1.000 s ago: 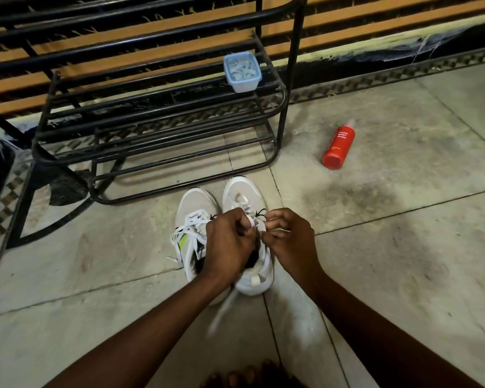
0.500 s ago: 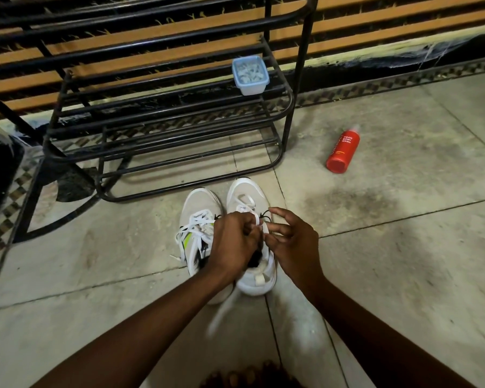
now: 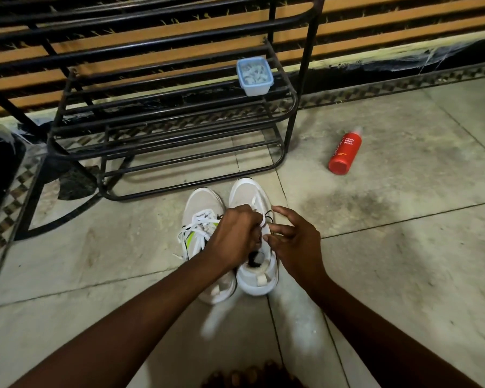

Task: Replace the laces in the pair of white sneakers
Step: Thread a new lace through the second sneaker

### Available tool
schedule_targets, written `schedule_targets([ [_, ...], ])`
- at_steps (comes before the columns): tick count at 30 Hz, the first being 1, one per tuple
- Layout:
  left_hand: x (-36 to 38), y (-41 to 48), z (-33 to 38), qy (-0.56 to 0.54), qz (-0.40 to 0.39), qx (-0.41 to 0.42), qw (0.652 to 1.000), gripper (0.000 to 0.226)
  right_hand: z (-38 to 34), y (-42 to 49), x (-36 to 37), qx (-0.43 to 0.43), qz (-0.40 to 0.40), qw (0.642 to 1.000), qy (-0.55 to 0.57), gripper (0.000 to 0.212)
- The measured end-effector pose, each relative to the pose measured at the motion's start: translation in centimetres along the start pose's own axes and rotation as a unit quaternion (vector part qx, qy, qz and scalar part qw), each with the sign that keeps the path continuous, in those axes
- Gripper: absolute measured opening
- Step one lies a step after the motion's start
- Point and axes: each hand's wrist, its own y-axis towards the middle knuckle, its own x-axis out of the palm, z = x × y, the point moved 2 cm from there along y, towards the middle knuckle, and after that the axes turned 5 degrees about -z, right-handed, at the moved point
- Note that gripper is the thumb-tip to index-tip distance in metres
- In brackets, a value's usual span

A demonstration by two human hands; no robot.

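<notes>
Lacing goes best if the left hand [image 3: 235,236], curled round the white lace [image 3: 260,220], holds it taut over the sneaker [image 3: 256,281] at lower centre while the right hand [image 3: 297,245], fingers loosely spread beside it, feeds the tip.

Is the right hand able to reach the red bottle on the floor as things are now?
Probably yes: the right hand appears to hold nothing, and only open floor lies between it and the red bottle, though a forward lean may be needed.
</notes>
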Motion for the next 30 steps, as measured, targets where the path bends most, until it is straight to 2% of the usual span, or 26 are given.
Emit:
schedule_targets([
  [2, -0.3, 0.0, -0.7, 0.008, -0.014, 0.015, 1.000, 0.017, 0.0, 0.0, 0.0, 0.002, -0.004, 1.000, 0.001, 0.062],
  [4, -0.3, 0.0, -1.2, -0.026, 0.008, 0.000, 1.000, 0.017, 0.1, 0.1, 0.1, 0.002, -0.002, 1.000, 0.002, 0.063],
  [9, 0.4, -0.3, -1.5, -0.150, 0.059, -0.137, 0.977, 0.015, 0.5, -0.1, 0.5, -0.006, 0.015, 1.000, 0.005, 0.063],
  [14, 0.4, -0.2, -1.2, -0.207, 0.046, -0.166, 0.963, 0.013, 1.0, -0.1, 0.6, -0.010, 0.011, 1.000, 0.022, 0.069],
  [19, 0.5, 0.3, -1.1, -0.190, 0.033, -0.170, 0.966, 0.021, 1.1, 0.2, 0.4, -0.005, -0.012, 0.999, 0.030, 0.072],
  [22, 0.5, 0.5, -0.8, -0.170, 0.039, -0.157, 0.972, 0.027, 1.3, 0.3, 0.4, 0.006, -0.027, 0.999, 0.036, 0.062],
  [26, 1.0, 0.6, -0.8, -0.140, 0.049, -0.132, 0.980, 0.023, 1.6, 0.4, 0.0, 0.025, -0.020, 0.995, 0.092, 0.033],
  [30, 1.6, 0.9, -1.5, -0.135, 0.050, -0.152, 0.978, 0.019, 1.4, 1.1, 0.1, 0.042, -0.004, 0.998, 0.055, 0.022],
])
